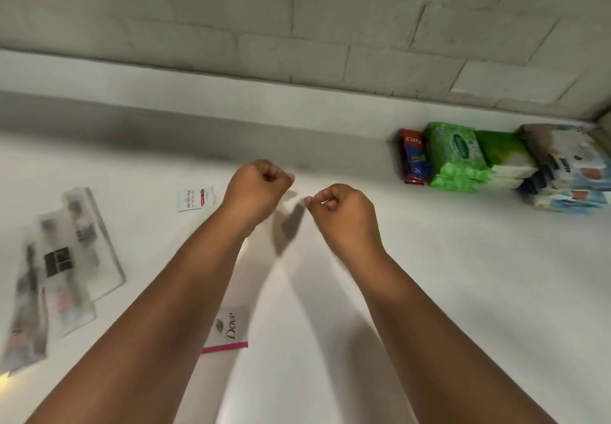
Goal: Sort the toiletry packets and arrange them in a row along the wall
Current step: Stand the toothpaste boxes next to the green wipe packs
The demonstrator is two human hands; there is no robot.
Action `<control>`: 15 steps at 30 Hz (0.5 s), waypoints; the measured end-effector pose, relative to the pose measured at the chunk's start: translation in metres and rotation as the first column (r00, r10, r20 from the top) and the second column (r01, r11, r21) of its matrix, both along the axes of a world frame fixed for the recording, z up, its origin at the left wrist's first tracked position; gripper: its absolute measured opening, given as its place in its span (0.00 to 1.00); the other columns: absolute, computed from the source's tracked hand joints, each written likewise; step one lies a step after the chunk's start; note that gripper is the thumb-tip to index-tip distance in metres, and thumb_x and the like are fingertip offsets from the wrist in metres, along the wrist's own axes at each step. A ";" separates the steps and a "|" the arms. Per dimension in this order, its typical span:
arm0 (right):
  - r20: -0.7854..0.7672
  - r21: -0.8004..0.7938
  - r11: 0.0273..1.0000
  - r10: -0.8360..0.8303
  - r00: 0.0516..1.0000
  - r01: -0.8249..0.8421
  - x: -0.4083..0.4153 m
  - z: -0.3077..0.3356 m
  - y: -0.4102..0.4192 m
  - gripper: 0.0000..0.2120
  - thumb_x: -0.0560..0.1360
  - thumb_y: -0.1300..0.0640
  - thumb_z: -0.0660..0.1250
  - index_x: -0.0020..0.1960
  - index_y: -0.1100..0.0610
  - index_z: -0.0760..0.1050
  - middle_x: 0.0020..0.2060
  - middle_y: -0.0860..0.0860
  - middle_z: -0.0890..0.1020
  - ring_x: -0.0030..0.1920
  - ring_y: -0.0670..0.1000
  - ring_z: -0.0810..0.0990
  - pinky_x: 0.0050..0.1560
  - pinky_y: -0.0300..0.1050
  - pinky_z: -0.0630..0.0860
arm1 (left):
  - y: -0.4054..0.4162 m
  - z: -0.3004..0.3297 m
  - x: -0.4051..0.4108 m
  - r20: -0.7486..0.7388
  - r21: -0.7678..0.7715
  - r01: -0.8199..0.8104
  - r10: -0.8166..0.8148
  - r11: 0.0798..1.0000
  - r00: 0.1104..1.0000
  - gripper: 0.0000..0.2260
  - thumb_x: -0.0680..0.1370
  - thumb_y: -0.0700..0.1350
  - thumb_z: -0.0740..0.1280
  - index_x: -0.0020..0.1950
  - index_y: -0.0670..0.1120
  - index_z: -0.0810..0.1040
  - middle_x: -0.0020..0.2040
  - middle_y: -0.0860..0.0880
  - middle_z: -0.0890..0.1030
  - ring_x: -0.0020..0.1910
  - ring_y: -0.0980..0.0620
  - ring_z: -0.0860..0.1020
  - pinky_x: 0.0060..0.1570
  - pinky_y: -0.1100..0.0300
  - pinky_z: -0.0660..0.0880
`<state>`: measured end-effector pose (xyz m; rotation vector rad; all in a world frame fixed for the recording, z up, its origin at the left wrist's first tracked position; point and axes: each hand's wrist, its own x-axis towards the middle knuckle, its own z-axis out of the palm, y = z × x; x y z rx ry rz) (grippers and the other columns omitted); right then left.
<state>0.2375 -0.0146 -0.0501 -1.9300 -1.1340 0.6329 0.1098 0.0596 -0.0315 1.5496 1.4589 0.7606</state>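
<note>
My left hand (256,190) and my right hand (340,210) hover side by side above the white counter (429,274), both curled into fists with nothing visible in them. A white Dove sachet (229,327) with a pink edge lies partly under my left forearm. A small white sachet with a red label (195,199) lies just left of my left hand. By the wall at the right stands a row: a red Colgate box (412,159), a green wipes pack (456,155), a green-and-white pack (509,159) and stacked pale packs (568,169).
Several clear plastic packets (62,258) lie overlapped at the counter's left, blurred. A low ledge (165,79) runs along the brick wall (297,10) behind the counter. The row ends in the right corner.
</note>
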 end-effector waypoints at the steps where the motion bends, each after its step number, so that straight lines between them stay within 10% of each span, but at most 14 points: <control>1: -0.002 -0.012 1.000 0.018 1.000 -0.018 -0.009 0.000 -0.001 0.08 0.73 0.47 0.70 0.43 0.52 0.78 0.36 0.45 0.80 0.38 0.48 0.79 0.38 0.40 0.72 | -0.002 0.001 -0.013 0.008 -0.024 -0.009 0.009 1.000 1.000 0.07 0.75 0.51 0.70 0.47 0.48 0.80 0.39 0.55 0.78 0.35 0.56 0.75 0.34 0.61 0.75; 10: 0.027 -0.124 0.972 0.204 0.979 -0.200 -0.076 -0.010 -0.004 0.09 0.72 0.47 0.71 0.47 0.51 0.79 0.34 0.44 0.79 0.39 0.46 0.78 0.39 0.39 0.72 | -0.003 -0.002 -0.107 -0.100 0.026 -0.006 0.009 1.000 0.995 0.07 0.76 0.48 0.69 0.48 0.45 0.81 0.42 0.56 0.79 0.37 0.59 0.75 0.34 0.63 0.68; 15: -0.069 -0.295 0.743 0.610 0.789 -0.601 -0.099 -0.009 -0.022 0.18 0.67 0.45 0.76 0.53 0.51 0.79 0.46 0.45 0.81 0.44 0.41 0.78 0.46 0.39 0.75 | -0.012 -0.014 -0.135 -0.126 0.008 0.074 -0.072 0.997 0.989 0.04 0.76 0.46 0.68 0.47 0.47 0.82 0.44 0.55 0.80 0.42 0.58 0.77 0.37 0.67 0.69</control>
